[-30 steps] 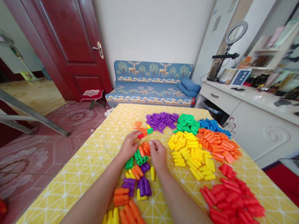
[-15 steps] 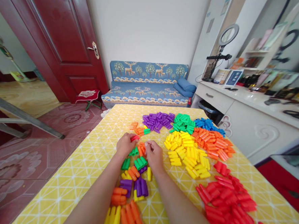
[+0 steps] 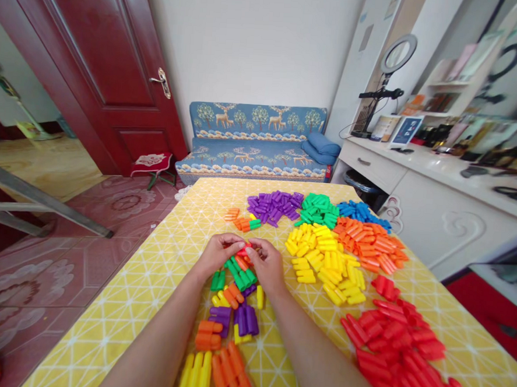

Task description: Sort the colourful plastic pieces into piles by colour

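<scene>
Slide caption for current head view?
Left hand and right hand close together at a red piece above a yellow tablecloth, yellow pile and red pile to their right.

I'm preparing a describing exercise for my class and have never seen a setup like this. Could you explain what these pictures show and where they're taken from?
There is no machine here: a person works with a bare left hand and right hand. Every picture comes from one camera worn on the person's head, looking forward and down, so the forearms enter from the bottom.

On the yellow cloth lie a purple pile, green pile, blue pile, orange pile, yellow pile and red pile. Mixed pieces lie between the forearms.

Both hands hold a red piece at the fingertips; the fingers partly hide it. Behind the table stands a blue sofa.
</scene>
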`<state>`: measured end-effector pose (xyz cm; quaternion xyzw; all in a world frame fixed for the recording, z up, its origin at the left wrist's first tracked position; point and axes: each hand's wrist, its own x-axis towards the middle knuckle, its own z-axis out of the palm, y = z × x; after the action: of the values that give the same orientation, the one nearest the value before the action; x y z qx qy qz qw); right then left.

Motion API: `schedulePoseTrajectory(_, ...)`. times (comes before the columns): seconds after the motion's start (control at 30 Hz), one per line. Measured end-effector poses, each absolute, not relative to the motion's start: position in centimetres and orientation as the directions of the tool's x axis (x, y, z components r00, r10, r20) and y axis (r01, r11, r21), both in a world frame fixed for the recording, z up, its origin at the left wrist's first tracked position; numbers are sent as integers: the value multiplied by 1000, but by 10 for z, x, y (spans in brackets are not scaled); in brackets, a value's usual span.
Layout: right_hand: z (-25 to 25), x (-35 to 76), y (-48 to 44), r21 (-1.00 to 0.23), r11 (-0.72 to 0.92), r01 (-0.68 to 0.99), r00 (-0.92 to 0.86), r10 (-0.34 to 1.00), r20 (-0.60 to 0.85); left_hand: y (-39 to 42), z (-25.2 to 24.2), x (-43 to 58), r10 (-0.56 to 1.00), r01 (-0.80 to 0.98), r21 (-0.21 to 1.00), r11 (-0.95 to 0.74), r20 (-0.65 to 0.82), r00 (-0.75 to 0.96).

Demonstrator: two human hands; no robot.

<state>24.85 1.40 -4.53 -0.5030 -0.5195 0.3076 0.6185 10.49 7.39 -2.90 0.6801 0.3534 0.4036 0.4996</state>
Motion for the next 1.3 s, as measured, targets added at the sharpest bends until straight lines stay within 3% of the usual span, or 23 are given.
schedulePoseTrajectory(0.3, -52, 250, 11, -966, 220, 137, 408, 876, 257, 74, -38, 100, 895, 140, 942, -305, 233, 379)
schedulePoseTrajectory(0.47, 3, 290, -12, -974, 197, 116, 371, 901, 226, 74, -40, 101, 891, 185, 934, -304, 211, 402)
schedulePoseTrajectory(0.57, 45, 345, -31, -955, 179, 238, 280, 929, 244, 73, -38, 102, 901, 192, 936, -296, 207, 381)
schedulePoseTrajectory(0.67, 64, 414, -54, -918, 87, 386, 370, 897, 241, 72, -37, 102, 905, 174, 943, -285, 204, 374)
schedulePoseTrajectory(0.87, 37, 510, -109, -837, -354, 417, 554, 829, -74, 74, -40, 102, 905, 160, 951, -263, 186, 382)
schedulePoseTrajectory(1.0, 9, 522, -133, -837, -442, 323, 557, 804, -209, 74, -40, 102, 904, 162, 951, -264, 186, 385)
schedulePoseTrajectory(1.07, 3, 525, -138, -826, -441, 351, 547, 812, -202, 74, -39, 102, 907, 165, 951, -262, 183, 380)
schedulePoseTrajectory(1.13, 3, 528, -137, -768, -412, 492, 508, 851, -131, 72, -37, 102, 911, 173, 950, -259, 181, 371)
schedulePoseTrajectory(1.23, 16, 523, -128, -557, -316, 768, 400, 916, 32, 70, -35, 103, 910, 173, 950, -259, 180, 374)
schedulePoseTrajectory(1.3, 26, 504, -118, -438, -261, 860, 354, 924, 144, 70, -35, 103, 909, 169, 952, -257, 178, 376)
